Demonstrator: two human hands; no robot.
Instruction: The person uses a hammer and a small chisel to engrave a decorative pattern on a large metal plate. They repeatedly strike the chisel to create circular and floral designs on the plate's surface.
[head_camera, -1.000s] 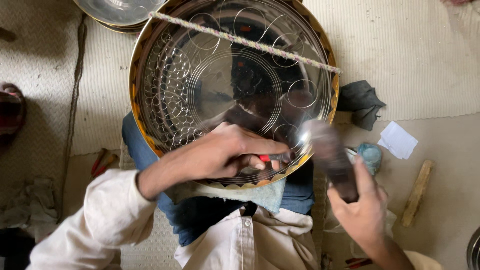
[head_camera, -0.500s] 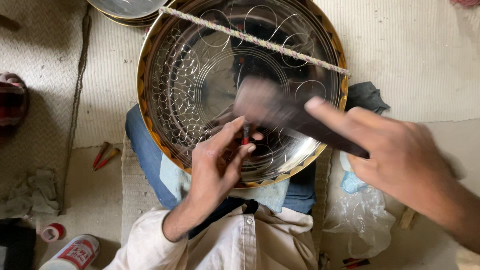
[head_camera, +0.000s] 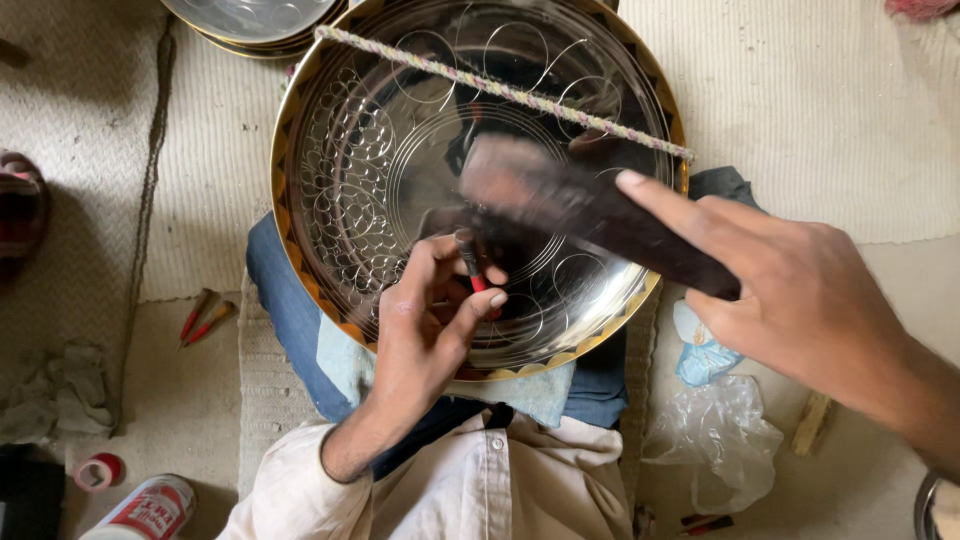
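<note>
A large round shiny metal tray (head_camera: 350, 130) with engraved circles and a gold patterned rim rests on my lap. My left hand (head_camera: 425, 320) pinches a small red-handled chisel (head_camera: 470, 262) with its tip on the tray's lower middle. My right hand (head_camera: 800, 290) grips a dark wooden mallet (head_camera: 580, 205) raised above the tray, its head over the chisel. A twisted cord (head_camera: 500, 88) stretches across the tray's upper part.
Another metal tray (head_camera: 250, 18) lies at the top left. Two red-handled tools (head_camera: 205, 318) lie on the floor at left, with a rag (head_camera: 60, 392), a tape roll (head_camera: 98, 470) and a can (head_camera: 145, 512). A plastic bag (head_camera: 715, 430) and blue cloth (head_camera: 700, 350) lie at right.
My right hand has swung the mallet up from beside the tray's lower right to above the chisel. My left hand has kept the chisel on the tray.
</note>
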